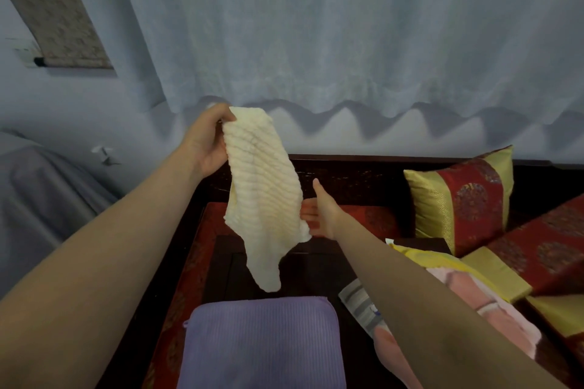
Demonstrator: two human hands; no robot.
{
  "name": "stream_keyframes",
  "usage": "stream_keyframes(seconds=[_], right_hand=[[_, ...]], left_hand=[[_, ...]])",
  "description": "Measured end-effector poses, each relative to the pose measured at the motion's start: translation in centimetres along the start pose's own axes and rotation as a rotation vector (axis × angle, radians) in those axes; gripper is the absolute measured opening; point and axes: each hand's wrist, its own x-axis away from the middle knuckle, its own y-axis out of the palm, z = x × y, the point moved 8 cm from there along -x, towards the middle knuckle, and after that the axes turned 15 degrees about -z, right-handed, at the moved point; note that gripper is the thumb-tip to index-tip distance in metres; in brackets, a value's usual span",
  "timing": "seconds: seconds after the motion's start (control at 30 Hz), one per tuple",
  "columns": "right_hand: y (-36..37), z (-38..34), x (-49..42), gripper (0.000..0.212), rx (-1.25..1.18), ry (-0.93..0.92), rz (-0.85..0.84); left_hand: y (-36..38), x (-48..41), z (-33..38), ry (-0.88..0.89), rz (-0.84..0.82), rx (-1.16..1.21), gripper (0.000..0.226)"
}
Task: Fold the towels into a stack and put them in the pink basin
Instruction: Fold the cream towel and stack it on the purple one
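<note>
Head view: pale curtain (347,25) fills the back. Dark low table (303,275) sits below it. Folded purple towel (262,344) lies flat at the table's near edge. Loose towel pile (486,297) is to the right. Cream towel (265,193) hangs above the table, top corner pinched by left hand (205,142). Right hand (322,211) is at the towel's lower edge, thumb up, fingers apparently straight, tips hidden behind the cloth.

The cream hanging fleece towel (262,186) has raised ridges; the lilac square folded towel (262,344) shows fine ribbing; the red rectangular satin cushion (474,199) has gold bands and round medallions.
</note>
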Motion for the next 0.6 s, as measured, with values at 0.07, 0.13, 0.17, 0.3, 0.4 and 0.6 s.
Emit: stream_keyframes(seconds=[0.07, 0.13, 0.17, 0.3, 0.4, 0.6], right_hand=[[0.4, -0.8, 0.1, 0.076, 0.032, -0.032, -0.02], [0.7, -1.1, 0.4, 0.071, 0.054, -0.056, -0.038], [0.7, -0.9, 0.0, 0.075, 0.04, -0.051, -0.061], [2.3, 1.7, -2.0, 0.091, -0.185, 0.089, -0.264], [3.5, 1.3, -1.1, 0.035, -0.22, 0.116, -0.323], [-0.8, -7.8, 2.3, 0.041, -0.147, -0.304, -0.205]], left_hand=[[-0.2, 0.2, -0.1, 0.005, 0.016, 0.012, 0.055], [-0.3, 0.5, -0.2, -0.001, 0.025, 0.015, 0.058], [-0.4, 0.6, -0.2, -0.003, 0.03, 0.018, 0.059], [-0.4, 1.0, -0.2, -0.009, 0.026, 0.017, 0.054], [-0.6, 1.1, 0.7, 0.003, 0.059, -0.03, 0.024], [-3.8, 2.5, 5.1, 0.104, 0.392, -0.355, 0.025]])
